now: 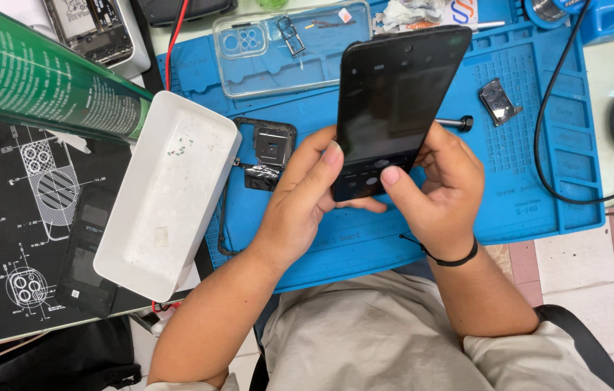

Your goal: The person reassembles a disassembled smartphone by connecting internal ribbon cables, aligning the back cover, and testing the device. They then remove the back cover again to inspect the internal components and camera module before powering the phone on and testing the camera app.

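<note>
A black smartphone (394, 101) with a dark screen is held up over the blue work mat (538, 188), tilted to the right. My left hand (307, 195) grips its lower left edge, thumb on the glass. My right hand (441, 188) holds the lower right corner, thumb pressing the bottom of the screen. A black cord band circles my right wrist.
A white plastic tray (166, 195) lies left of my hands. A green cylinder (39, 76) crosses the top left. On the mat lie a black phone frame (267, 148), a clear phone case (285, 51), a small metal part (498, 100) and a black cable (549, 145).
</note>
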